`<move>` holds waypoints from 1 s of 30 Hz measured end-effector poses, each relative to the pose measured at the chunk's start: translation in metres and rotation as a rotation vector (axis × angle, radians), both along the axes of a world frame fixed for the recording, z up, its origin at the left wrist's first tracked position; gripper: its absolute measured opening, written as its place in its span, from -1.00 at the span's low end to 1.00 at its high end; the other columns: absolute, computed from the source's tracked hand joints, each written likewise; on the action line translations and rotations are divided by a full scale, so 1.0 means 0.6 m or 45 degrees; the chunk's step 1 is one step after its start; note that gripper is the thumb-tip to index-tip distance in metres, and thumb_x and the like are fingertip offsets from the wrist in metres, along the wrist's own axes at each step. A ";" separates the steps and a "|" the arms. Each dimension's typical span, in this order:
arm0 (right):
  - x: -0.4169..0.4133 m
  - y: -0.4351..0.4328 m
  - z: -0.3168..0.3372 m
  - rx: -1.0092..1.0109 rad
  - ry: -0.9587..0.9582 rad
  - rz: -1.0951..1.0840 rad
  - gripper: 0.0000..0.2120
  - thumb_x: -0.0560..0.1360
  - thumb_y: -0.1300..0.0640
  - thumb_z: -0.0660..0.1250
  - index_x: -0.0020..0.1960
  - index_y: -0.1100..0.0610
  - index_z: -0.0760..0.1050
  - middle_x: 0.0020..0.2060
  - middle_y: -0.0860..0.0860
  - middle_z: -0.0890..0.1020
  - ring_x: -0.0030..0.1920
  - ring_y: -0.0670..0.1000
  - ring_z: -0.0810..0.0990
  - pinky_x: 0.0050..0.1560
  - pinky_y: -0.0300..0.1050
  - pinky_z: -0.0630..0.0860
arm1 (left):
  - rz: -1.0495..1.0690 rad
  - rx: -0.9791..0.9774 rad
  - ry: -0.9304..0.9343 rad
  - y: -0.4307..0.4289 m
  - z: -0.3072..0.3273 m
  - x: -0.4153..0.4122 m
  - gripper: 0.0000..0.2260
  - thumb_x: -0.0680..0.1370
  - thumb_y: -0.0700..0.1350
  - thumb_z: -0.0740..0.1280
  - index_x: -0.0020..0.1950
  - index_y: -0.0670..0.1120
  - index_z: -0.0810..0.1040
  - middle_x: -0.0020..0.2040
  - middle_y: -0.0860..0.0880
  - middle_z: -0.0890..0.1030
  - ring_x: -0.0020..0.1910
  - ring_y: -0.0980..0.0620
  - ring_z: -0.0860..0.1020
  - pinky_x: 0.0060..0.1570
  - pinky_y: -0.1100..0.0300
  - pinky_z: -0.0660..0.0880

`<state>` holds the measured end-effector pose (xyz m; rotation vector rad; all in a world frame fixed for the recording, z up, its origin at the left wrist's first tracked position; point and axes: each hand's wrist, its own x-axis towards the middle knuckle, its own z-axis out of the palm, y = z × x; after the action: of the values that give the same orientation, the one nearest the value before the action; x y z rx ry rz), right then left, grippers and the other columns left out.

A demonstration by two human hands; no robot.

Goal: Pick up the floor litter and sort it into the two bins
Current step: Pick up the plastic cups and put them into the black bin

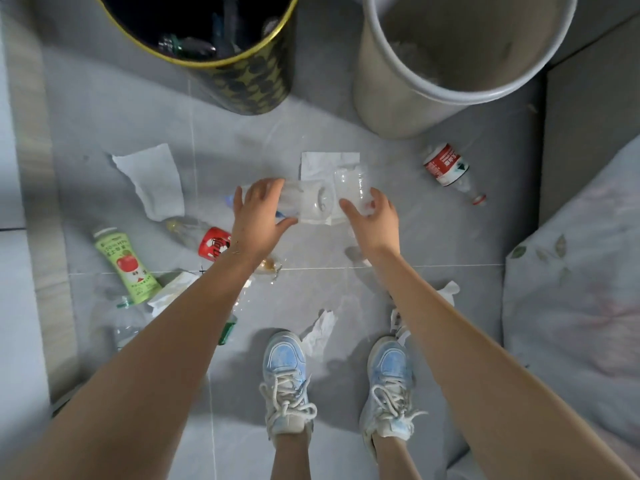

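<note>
My left hand (258, 216) grips a clear plastic bottle (304, 200) lying crosswise above the floor. My right hand (372, 220) holds a second clear bottle (355, 188) next to it. A black bin with a yellow rim (273, 53) stands at the top left, with bottles inside. A pale grey bin (391, 98) stands at the top right, with paper inside. Litter on the floor: a red-labelled bottle (446, 166), a green juice bottle (126, 268), a red can (214, 244), tissues (156, 181) and a flat white paper (320, 162).
More crumpled tissues (320, 329) lie near my two shoes (285, 382), and clear bottles (126, 327) lie at the lower left. A bed with a floral cover (581, 289) fills the right side. A pale wall edge (38, 202) runs down the left.
</note>
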<state>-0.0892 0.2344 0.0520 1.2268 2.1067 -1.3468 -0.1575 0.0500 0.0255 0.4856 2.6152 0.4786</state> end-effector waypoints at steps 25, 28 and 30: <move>-0.321 -0.072 0.231 -0.199 0.269 -0.053 -0.49 0.49 -0.06 0.37 0.31 0.11 0.26 0.06 -0.01 0.44 0.00 0.00 0.46 -0.25 -0.27 0.36 | 1.468 0.808 -0.985 0.001 0.262 -0.272 -0.30 0.49 0.44 0.06 0.36 -0.06 0.46 0.07 -0.11 0.65 -0.17 -0.06 0.69 -0.18 0.05 0.65; -0.356 -0.090 0.216 -0.271 0.196 -0.107 -0.52 0.49 0.10 0.36 0.35 0.14 0.29 -0.03 -0.03 0.45 0.02 0.04 0.50 0.05 -0.03 0.55 | 1.571 0.817 -1.098 -0.001 0.250 -0.294 -0.32 0.50 0.43 0.07 0.24 -0.13 0.47 -0.08 -0.13 0.63 -0.17 -0.04 0.65 -0.14 0.08 0.64; -0.366 -0.098 0.202 -0.258 0.199 -0.101 -0.52 0.46 0.21 0.36 0.35 0.17 0.34 -0.03 0.00 0.50 0.09 0.09 0.55 0.21 0.03 0.53 | 1.513 0.898 -1.135 0.008 0.250 -0.293 -0.43 0.57 0.34 0.07 0.17 -0.14 0.47 -0.11 -0.10 0.60 -0.10 -0.04 0.62 -0.11 0.15 0.61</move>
<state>-0.3089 0.1754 0.1731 1.1657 1.9795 -1.6952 -0.3335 0.0548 0.1754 -0.9743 1.5214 1.5325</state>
